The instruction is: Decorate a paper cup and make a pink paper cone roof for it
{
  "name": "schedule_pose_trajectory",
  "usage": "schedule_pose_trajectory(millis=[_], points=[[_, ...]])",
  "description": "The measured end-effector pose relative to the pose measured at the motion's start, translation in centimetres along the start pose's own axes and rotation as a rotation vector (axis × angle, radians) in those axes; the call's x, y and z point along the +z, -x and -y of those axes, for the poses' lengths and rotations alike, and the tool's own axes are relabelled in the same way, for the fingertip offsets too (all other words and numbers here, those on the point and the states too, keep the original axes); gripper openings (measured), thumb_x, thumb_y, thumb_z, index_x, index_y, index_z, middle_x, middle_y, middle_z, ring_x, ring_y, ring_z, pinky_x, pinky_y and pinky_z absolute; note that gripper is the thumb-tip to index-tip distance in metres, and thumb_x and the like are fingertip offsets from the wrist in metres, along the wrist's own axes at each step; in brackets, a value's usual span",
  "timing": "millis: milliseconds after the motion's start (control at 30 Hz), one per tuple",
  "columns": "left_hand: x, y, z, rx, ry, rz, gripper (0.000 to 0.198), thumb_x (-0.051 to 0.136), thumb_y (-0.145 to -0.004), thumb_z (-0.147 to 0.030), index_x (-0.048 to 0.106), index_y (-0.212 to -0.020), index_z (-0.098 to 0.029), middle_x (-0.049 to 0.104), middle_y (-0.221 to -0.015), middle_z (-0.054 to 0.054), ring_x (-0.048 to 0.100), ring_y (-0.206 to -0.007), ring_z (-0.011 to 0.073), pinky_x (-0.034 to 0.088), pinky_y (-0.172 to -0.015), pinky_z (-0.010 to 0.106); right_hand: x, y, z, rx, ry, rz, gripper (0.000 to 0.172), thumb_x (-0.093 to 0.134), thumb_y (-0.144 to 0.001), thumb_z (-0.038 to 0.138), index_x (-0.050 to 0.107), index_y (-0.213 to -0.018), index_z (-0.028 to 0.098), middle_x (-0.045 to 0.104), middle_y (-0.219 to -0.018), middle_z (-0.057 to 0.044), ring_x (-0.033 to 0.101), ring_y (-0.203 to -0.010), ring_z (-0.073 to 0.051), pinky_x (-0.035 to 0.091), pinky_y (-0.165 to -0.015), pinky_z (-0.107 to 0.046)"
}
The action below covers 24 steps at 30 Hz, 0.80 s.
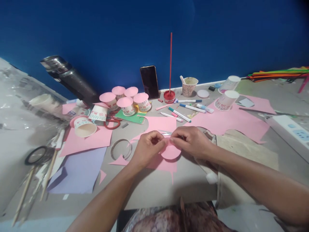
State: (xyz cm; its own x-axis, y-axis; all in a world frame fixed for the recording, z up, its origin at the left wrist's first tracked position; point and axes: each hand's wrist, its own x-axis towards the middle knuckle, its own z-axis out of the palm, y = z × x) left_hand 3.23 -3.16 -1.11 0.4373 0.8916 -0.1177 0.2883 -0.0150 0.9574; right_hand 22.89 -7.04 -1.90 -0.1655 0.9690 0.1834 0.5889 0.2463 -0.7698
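Observation:
Between my two hands is a pink paper disc (171, 152), pinched at its far edge. My left hand (152, 144) has its thumb and fingers closed on the disc's left side. The fingers of my right hand (189, 139) close on the same disc just to the right, the two thumbs nearly touching. Beneath lies cut pink paper (160, 123), with the metal blades of a tool (166, 132) showing just beyond my fingertips. Left of my left hand are a roll of tape (121, 149) and a pink scrap (120, 160).
Decorated paper cups with pink disc tops (127, 106) stand at the back left. Markers (181, 114), a red pot with a stick (169, 96) and a phone (149, 82) sit behind my hands. A power strip (291, 130) lies right, purple paper (79, 170) left.

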Motion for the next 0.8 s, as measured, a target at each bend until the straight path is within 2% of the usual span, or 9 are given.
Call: schedule_pose_trajectory(millis=[167,267,333,433,533,633,800], points=[[-0.1,-0.1,-0.1,0.013,0.015,0.031,0.016,0.073,-0.080,-0.033,0.070,-0.077,-0.017,0.066,-0.070,0.001,0.057,-0.063,0.0135,0.044,-0.061,0.026,0.0,0.0,0.1,0.026,0.009,0.004,0.018,0.062,-0.086,0.016,0.074,-0.073,0.020,0.073,-0.072,-0.001,0.062,-0.067,-0.014,0.040,-0.067,-0.027],[-0.2,-0.1,-0.1,-0.002,0.009,0.036,0.021,0.074,-0.078,-0.034,0.068,-0.069,-0.017,0.063,-0.065,0.000,0.053,-0.061,0.0127,0.041,-0.060,0.026,-0.1,0.0,0.0,0.063,-0.021,0.036,0.017,0.062,-0.087,0.019,0.074,-0.075,0.020,0.074,-0.073,-0.001,0.061,-0.067,-0.014,0.040,-0.066,-0.026],[-0.4,-0.2,0.1,-0.033,0.018,0.025,0.023,0.074,-0.076,-0.034,0.066,-0.064,-0.016,0.060,-0.061,0.000,0.050,-0.060,0.0121,0.040,-0.059,0.025,-0.4,0.0,0.1,0.115,-0.076,0.084,0.015,0.064,-0.087,0.026,0.076,-0.083,0.020,0.074,-0.075,0.000,0.060,-0.066,-0.014,0.040,-0.063,-0.026],[-0.7,-0.4,0.4,-0.080,0.084,0.020,0.024,0.076,-0.073,-0.034,0.066,-0.064,-0.015,0.058,-0.060,-0.001,0.047,-0.060,0.0113,0.037,-0.059,0.026,-1.1,-0.3,0.3,0.216,-0.178,0.079,0.022,0.065,-0.088,0.036,0.077,-0.096,0.019,0.074,-0.079,0.000,0.058,-0.065,-0.013,0.040,-0.060,-0.025],[-0.8,-0.6,0.7,-0.106,0.127,0.025,0.026,0.077,-0.072,-0.036,0.064,-0.062,-0.015,0.056,-0.059,-0.002,0.045,-0.059,0.0107,0.035,-0.059,0.026,-1.8,-0.6,0.3,0.280,-0.233,0.060,0.026,0.062,-0.089,0.041,0.075,-0.086,0.018,0.071,-0.074,0.000,0.055,-0.062,-0.012,0.040,-0.059,-0.025],[-0.8,-0.6,0.8,-0.105,0.108,0.005,0.025,0.077,-0.073,-0.035,0.064,-0.063,-0.015,0.056,-0.058,-0.002,0.046,-0.059,0.0111,0.035,-0.059,0.026,-2.0,-0.8,0.1,0.328,-0.237,0.131,0.025,0.065,-0.086,0.042,0.073,-0.080,0.019,0.066,-0.067,0.002,0.051,-0.059,-0.012,0.038,-0.057,-0.025],[-0.6,-0.5,0.7,-0.065,0.061,-0.027,0.022,0.075,-0.075,-0.035,0.067,-0.068,-0.015,0.060,-0.063,0.000,0.049,-0.061,0.0121,0.038,-0.060,0.026,-1.6,-0.8,0.2,0.300,-0.112,0.149,0.020,0.065,-0.082,0.035,0.069,-0.070,0.019,0.059,-0.061,0.004,0.047,-0.057,-0.011,0.035,-0.055,-0.025]])
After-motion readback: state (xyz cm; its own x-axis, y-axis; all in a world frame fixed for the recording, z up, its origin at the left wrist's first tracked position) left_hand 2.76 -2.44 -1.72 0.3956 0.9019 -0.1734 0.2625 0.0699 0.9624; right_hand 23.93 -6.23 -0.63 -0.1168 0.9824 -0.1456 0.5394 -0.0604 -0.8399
